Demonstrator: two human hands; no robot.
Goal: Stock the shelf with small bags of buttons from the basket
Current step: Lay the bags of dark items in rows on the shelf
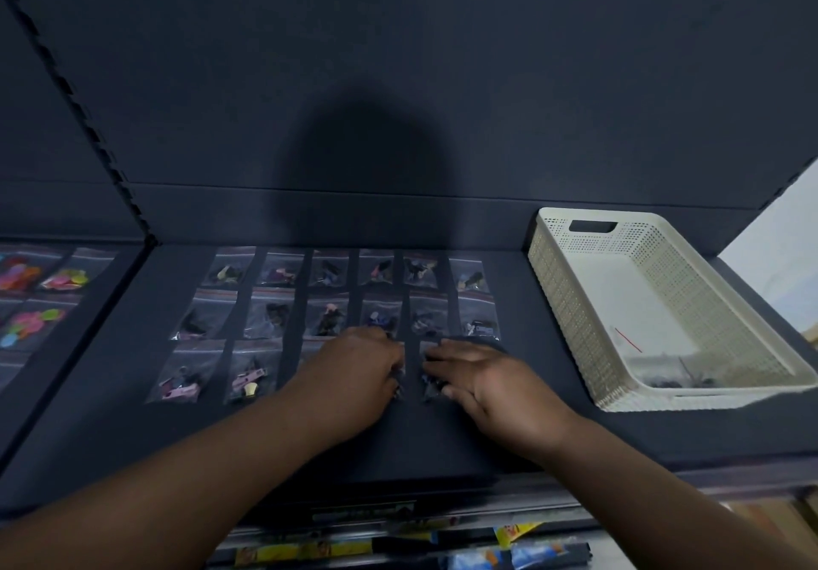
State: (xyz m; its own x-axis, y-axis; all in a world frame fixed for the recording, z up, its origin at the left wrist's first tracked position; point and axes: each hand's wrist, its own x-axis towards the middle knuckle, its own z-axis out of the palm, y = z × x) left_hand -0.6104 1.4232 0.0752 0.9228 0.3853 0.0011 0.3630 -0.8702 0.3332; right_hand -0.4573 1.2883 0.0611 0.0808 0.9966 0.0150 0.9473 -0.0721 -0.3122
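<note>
On the dark shelf (531, 419), small clear bags of buttons (283, 315) are laid flat in three rows, the first at 12 o'clock and the third nearest to the person. The two far rows are filled with six bags each. In the near row two bags are seen at 9 o'clock.

The left hand (354, 370) is placed palm down on the near row. Its fingers are bent downward over a bag (399, 386), which is mostly hidden, so it cannot be told whether this bag is gripped or only touched. Just beside it, at 3 o'clock, the right hand (482, 381) is laid with fingers spread quite wide and nearly straight on a second bag (428, 386), which is pressed against the shelf.

The cream perforated basket (575, 304) is set on the same shelf at 3 o'clock, apart from the hands. Some dark bags (681, 381) are seen at its near end.
</note>
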